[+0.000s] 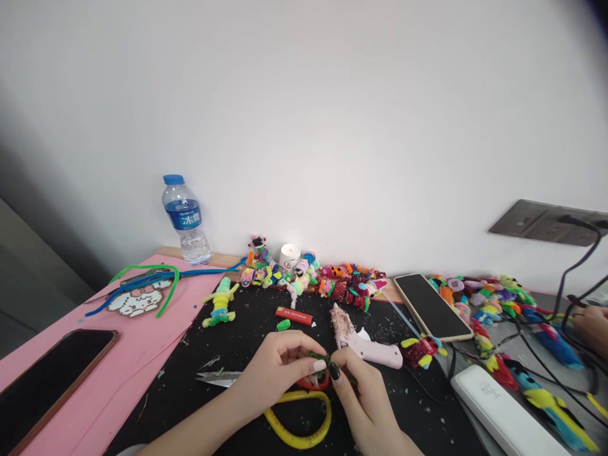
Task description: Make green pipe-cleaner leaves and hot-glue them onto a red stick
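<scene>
My left hand (273, 370) and my right hand (363, 396) meet over the black mat (247, 335), fingertips pinched together on a small green and red pipe-cleaner piece (319, 373). Under the hands lie scissors with a yellow and red handle (299, 430), blades pointing left. A pink glue gun (363, 342) lies just beyond my right hand. A red lighter (294, 315) and a small green scrap (284, 325) rest further back.
Several pipe-cleaner figures (332, 282) line the wall, more lie at the right (494, 304). A water bottle (186, 221), a candle (289, 256), a phone (431, 306), a second phone (47, 380) on pink paper (128, 361), a white power bank (503, 411), cables and another person's hand (591, 326) are around.
</scene>
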A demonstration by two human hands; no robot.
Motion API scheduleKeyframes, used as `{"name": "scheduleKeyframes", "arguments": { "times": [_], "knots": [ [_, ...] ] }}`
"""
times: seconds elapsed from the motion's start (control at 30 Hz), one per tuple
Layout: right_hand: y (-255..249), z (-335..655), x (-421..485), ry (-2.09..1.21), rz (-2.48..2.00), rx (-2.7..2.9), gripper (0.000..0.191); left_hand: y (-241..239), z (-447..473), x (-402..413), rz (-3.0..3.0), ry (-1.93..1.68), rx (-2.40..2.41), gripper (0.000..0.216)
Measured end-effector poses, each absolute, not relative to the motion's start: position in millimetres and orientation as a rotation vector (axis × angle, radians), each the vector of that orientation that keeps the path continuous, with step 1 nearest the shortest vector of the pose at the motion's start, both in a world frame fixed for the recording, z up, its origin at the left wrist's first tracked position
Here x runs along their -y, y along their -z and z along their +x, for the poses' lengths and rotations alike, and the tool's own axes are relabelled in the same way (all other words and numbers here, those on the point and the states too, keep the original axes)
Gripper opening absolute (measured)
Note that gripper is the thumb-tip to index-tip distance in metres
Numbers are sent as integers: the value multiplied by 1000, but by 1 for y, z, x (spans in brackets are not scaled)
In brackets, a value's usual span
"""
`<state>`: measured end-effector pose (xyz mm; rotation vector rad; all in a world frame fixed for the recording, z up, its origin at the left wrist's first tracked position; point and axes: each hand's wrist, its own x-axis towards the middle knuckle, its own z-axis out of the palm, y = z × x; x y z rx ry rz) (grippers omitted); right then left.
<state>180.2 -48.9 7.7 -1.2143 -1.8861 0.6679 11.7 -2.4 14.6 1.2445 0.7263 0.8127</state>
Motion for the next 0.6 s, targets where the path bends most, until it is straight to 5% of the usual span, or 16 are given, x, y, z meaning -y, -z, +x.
{"name": "scheduleKeyframes", "arguments": {
  "times": [0.13,0.6],
  "knots": [
    [-11,181,47,-531,-1174,1924,8,-16,12,2,1249,-824,-807,19],
    [-10,177,43,-411,-1169,1948,8,-14,15,7,1365,-830,-860,20]
  ]
}}
